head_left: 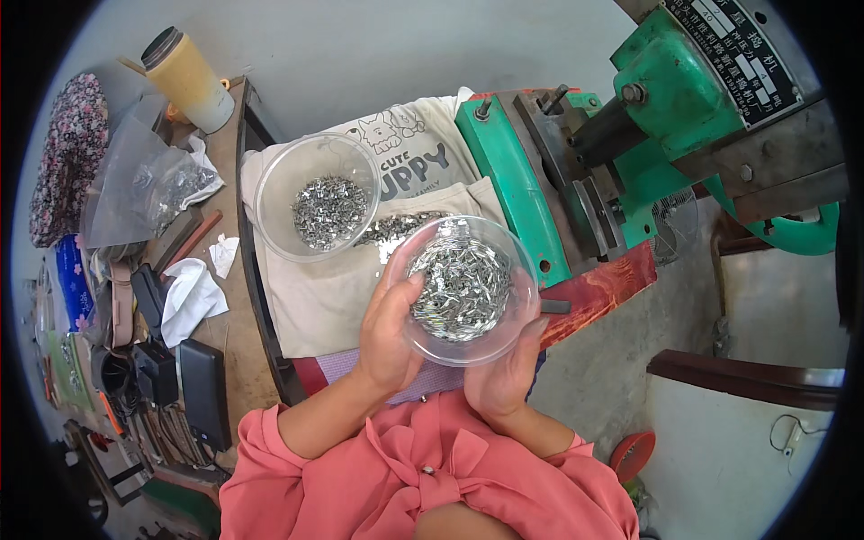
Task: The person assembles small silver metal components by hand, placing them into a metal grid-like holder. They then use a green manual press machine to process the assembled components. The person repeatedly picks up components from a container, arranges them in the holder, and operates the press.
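Observation:
Between my two hands I hold a round clear plastic bowl (432, 349), tilted toward me, with many small shiny metal pieces (461, 286) inside. My left hand (389, 328) grips its left side, the thumb over the rim. My right hand (504, 373) supports the lower right side, with its fingers partly hidden behind the bowl. Just beyond, a larger clear tub (270, 211) stands on beige cloth (306, 301) and holds a layer of small metal parts (329, 211). A loose pile of metal bits (391, 229) lies on the cloth between the two containers.
A green punch press (513, 189) stands at the right, its heavy head (675, 94) overhanging the base. On the left, a wooden table (247, 360) carries a yellow-and-white bottle (189, 81), a plastic bag (144, 184), crumpled tissue (193, 301) and a black power bank-like box (204, 393). A red bowl (633, 454) sits low at right.

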Tool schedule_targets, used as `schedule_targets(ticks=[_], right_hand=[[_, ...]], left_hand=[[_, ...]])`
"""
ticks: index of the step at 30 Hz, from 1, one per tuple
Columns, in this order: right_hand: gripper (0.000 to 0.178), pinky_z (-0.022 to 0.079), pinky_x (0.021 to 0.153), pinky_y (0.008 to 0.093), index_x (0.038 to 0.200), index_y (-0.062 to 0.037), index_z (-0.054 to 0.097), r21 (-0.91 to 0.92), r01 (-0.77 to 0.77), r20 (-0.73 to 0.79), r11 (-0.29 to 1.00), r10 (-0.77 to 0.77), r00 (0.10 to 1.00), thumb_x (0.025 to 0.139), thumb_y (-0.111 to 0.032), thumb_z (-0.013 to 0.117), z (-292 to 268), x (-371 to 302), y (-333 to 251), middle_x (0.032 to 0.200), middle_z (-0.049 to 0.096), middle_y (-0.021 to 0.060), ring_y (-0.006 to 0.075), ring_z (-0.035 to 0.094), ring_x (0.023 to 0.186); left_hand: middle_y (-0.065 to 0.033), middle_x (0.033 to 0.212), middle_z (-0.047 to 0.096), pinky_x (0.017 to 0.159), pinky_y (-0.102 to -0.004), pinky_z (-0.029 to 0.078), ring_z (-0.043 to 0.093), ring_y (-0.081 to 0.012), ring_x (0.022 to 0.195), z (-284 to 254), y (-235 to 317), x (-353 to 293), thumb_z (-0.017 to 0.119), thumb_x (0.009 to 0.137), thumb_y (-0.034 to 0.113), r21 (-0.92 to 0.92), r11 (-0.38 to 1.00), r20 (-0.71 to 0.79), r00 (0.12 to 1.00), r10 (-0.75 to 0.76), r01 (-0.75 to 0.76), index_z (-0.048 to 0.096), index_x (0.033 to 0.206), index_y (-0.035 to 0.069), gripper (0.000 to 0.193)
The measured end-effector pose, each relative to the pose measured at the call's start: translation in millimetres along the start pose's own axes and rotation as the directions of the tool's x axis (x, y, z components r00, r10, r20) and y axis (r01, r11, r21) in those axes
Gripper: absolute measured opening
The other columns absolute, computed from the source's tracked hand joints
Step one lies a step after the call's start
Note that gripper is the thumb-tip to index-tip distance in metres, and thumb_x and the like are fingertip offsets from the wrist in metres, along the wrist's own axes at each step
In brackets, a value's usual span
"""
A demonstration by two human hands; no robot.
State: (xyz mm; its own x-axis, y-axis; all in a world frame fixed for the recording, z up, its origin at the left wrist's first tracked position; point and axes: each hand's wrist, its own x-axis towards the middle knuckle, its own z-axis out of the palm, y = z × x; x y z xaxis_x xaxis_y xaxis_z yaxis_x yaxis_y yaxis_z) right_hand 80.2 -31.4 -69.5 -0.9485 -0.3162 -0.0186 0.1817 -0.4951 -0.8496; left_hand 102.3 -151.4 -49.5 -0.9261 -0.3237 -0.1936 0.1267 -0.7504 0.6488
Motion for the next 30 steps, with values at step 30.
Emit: schedule_targets(ticks=[30], right_hand=[[0.067, 0.030, 0.118, 0.0441, 0.155, 0.0010, 0.019, 0.034, 0.054, -0.024, 0.998, -0.054, 0.998, 0.108, -0.045, 0.027, 10, 18, -18, 0.156, 0.031, 0.0180, 0.0299, 0.037, 0.142]], left_hand=[[-0.0143, 0.149, 0.039, 0.116, -0.0352, 0.029, 0.038, -0.0208, 0.138, 5, -10, -2, 0.039, 0.105, 0.031, 0.129, 0.987, 0.062, 0.995, 0.083, -0.090, 0.032, 0.150, -0.004, 0.057]])
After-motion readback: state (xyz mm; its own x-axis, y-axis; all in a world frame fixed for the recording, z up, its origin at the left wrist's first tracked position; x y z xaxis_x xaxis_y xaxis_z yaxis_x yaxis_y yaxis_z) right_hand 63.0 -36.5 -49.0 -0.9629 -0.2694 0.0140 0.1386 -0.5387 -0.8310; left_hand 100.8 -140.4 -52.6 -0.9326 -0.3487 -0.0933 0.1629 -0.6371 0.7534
